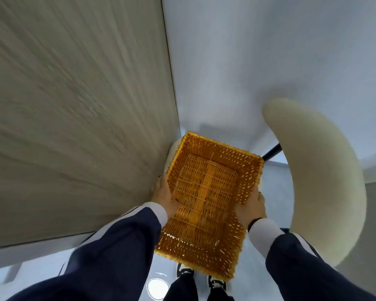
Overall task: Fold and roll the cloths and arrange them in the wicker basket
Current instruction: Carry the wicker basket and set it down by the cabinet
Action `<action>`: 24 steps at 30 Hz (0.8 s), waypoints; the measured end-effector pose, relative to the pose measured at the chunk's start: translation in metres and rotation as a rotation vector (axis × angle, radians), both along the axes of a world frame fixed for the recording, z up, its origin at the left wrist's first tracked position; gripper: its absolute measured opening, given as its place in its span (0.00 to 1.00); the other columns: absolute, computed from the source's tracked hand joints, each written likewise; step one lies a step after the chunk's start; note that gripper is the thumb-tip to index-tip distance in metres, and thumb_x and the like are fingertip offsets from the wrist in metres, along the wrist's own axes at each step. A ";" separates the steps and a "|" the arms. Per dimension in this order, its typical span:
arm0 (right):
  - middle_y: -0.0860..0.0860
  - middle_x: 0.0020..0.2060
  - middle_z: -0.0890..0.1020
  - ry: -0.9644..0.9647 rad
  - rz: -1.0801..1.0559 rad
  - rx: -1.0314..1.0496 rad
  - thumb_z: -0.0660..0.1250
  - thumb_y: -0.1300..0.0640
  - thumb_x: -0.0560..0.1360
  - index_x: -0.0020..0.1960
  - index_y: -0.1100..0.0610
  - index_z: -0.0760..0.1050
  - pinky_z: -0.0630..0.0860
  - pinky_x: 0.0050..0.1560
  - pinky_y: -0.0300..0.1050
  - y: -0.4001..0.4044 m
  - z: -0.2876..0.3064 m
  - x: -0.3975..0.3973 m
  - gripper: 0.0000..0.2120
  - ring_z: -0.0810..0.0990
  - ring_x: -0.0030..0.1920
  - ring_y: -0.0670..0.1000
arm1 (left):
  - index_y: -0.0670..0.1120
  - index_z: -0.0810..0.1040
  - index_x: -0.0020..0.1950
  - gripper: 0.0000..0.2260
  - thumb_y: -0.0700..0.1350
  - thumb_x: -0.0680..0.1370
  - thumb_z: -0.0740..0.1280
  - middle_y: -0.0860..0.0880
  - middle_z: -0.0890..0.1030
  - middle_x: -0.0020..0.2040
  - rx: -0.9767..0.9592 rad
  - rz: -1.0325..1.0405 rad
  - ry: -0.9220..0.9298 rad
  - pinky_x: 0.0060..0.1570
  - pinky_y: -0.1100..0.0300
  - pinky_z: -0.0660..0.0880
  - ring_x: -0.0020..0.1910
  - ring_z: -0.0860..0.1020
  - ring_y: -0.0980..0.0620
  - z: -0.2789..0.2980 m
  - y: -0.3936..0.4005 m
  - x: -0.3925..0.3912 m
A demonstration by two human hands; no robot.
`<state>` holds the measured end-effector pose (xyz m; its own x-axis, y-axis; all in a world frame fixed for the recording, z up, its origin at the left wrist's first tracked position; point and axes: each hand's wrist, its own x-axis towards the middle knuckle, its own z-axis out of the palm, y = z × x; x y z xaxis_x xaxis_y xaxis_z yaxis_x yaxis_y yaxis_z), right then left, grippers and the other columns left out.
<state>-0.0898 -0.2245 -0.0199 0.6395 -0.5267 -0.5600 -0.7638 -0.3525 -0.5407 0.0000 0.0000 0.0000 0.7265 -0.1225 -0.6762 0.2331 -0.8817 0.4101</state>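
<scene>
As you stand at lower centre, your left hand [164,197] and right hand [253,208] grip the basket [204,192] by its long sides, thumbs hooked over the rim, other fingers hidden.

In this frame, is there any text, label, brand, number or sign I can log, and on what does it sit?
None can be read.
wicker basket: plain weave, no tag or label showing.
Both hands, left hand and right hand, grip its sides; the sleeves show stripes only.
shoes: dark markings, no letters legible.
table and chair: no print visible.
</scene>
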 end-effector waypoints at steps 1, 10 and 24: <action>0.53 0.72 0.62 -0.003 -0.017 0.017 0.63 0.51 0.73 0.75 0.47 0.49 0.69 0.62 0.61 0.000 -0.002 0.001 0.36 0.65 0.68 0.61 | 0.47 0.39 0.79 0.45 0.43 0.74 0.70 0.46 0.49 0.79 0.016 -0.003 -0.017 0.74 0.44 0.55 0.77 0.52 0.43 -0.003 0.000 0.002; 0.57 0.74 0.58 0.125 -0.170 0.090 0.66 0.50 0.74 0.77 0.54 0.44 0.70 0.64 0.62 -0.003 -0.028 -0.003 0.40 0.67 0.68 0.63 | 0.52 0.39 0.79 0.45 0.43 0.75 0.70 0.45 0.59 0.76 0.036 0.086 0.056 0.66 0.45 0.67 0.71 0.66 0.42 -0.040 0.005 0.005; 0.57 0.46 0.73 0.394 -0.137 0.011 0.56 0.62 0.79 0.67 0.61 0.61 0.71 0.42 0.47 -0.005 -0.044 -0.018 0.17 0.74 0.43 0.57 | 0.45 0.69 0.65 0.15 0.38 0.79 0.62 0.46 0.77 0.53 0.106 0.063 -0.004 0.52 0.53 0.73 0.49 0.76 0.47 -0.038 0.015 0.010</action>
